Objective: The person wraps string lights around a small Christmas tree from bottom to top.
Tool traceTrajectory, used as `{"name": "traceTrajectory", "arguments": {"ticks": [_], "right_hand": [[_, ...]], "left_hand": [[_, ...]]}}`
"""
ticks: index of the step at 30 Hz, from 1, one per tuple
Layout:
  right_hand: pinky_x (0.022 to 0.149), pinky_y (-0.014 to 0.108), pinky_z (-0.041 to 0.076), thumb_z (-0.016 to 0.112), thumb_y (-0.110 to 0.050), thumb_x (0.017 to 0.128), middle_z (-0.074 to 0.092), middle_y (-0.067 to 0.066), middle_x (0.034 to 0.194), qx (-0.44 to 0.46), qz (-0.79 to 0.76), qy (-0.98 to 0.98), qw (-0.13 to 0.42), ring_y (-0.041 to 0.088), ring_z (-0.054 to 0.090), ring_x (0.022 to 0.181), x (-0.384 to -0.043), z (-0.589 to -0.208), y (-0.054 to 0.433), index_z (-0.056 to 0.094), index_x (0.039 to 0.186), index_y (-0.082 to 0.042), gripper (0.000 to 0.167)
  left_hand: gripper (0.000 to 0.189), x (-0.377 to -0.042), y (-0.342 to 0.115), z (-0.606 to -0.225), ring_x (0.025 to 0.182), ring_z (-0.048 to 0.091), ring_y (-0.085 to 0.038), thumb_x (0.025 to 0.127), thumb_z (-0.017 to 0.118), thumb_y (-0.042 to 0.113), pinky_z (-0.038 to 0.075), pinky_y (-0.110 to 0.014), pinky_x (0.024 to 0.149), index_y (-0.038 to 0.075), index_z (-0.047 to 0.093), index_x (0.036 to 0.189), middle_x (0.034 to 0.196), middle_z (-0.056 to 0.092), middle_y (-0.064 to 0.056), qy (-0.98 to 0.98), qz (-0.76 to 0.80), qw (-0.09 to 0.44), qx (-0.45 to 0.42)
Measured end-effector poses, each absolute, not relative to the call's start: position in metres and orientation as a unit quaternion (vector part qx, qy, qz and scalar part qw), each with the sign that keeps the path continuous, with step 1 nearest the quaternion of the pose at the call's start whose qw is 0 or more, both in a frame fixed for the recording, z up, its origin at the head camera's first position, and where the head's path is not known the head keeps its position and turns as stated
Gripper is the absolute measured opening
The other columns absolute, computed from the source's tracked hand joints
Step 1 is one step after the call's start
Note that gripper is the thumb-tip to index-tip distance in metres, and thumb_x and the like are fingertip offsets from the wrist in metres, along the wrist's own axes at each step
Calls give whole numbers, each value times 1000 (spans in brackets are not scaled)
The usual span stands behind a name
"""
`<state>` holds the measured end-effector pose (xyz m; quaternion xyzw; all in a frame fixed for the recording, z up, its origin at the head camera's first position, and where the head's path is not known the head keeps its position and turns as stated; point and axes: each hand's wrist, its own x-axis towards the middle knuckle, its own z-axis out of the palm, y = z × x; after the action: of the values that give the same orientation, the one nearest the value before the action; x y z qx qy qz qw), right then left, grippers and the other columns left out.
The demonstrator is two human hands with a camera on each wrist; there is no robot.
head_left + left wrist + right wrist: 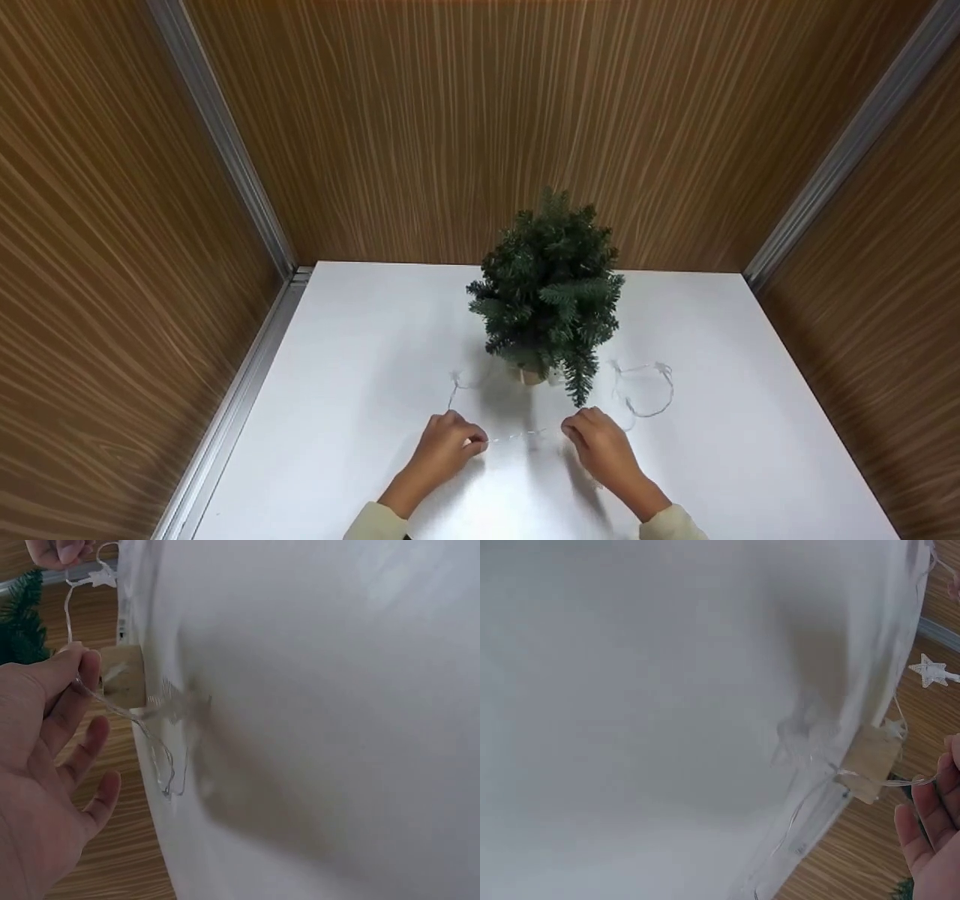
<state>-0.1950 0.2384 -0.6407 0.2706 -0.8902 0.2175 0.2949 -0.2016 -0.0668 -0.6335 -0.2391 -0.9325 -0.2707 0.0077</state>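
A small green artificial Christmas tree [551, 289] stands upright on the table on a light wooden base [531, 376]. In front of it my left hand [444, 446] pinches the clear wire of a star string light [116, 706] between thumb and index finger, its other fingers loosely bent. My right hand [600, 450] pinches the same string further along, close to the tree's lowest branch tip. Between the hands a short length of wire spans across. One clear star [930, 670] hangs near the right hand in the right wrist view.
Loops of the string light lie on the white table [337, 420] to the left and right of the tree. Wood-grain panels [420, 135] enclose the back and sides, with metal rails [232, 161] at the corners.
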Motion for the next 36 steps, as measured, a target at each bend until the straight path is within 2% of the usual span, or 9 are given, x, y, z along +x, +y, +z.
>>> {"name": "traceTrajectory", "arguments": {"ticks": [5,9,12,16,22,25,31,36], "right_hand": [[63,28,49,74,-9,91,60,-4,81,246,215,-891,315,12,55,73,-192,-625,250,69,88,-15,8],[61,28,46,67,-17,98,59,-4,80,238,213,-888,331,12,53,71,-190,-612,257,68,89,-14,10],[62,28,45,71,-11,93,59,-4,80,239,212,-884,340,13,53,72,-190,-604,259,68,89,-14,5],[62,29,44,76,-2,86,60,-2,79,234,216,-877,360,15,55,72,-191,-595,264,69,89,-12,13],[62,30,43,72,-8,92,61,-1,80,204,221,-875,379,16,55,73,-190,-583,277,69,92,-10,4],[61,31,43,73,-8,92,62,0,81,199,224,-869,395,17,55,74,-189,-577,283,69,93,-8,4],[64,29,42,79,7,78,64,3,83,189,226,-859,419,18,56,75,-187,-565,289,70,93,-6,21],[66,28,43,79,12,76,65,5,83,174,235,-849,441,20,58,77,-186,-554,294,70,91,-2,23]], "left_hand": [[7,-202,-72,-626,96,52,-9,94,71,31,41,-41,90,29,76,92,87,69,19,-935,-261,22,-240],[8,-202,-74,-622,98,51,-10,95,70,34,39,-43,95,29,75,91,87,68,19,-937,-251,28,-242],[10,-202,-75,-620,99,51,-11,95,70,37,38,-44,96,28,74,91,86,68,19,-935,-253,31,-245],[12,-203,-76,-618,101,51,-12,95,69,39,38,-44,96,28,74,92,88,69,20,-934,-260,35,-245],[9,-202,-79,-613,105,52,-13,94,70,36,39,-45,97,28,74,90,92,71,18,-934,-260,57,-236],[8,-202,-80,-610,107,52,-14,93,73,35,40,-45,96,28,75,88,93,71,17,-934,-262,79,-231],[4,-205,-81,-609,107,53,-16,89,77,29,42,-43,92,28,75,87,90,72,15,-928,-253,143,-232],[4,-208,-82,-612,106,55,-16,88,79,27,44,-41,91,25,75,87,90,73,13,-928,-252,166,-220]]}}
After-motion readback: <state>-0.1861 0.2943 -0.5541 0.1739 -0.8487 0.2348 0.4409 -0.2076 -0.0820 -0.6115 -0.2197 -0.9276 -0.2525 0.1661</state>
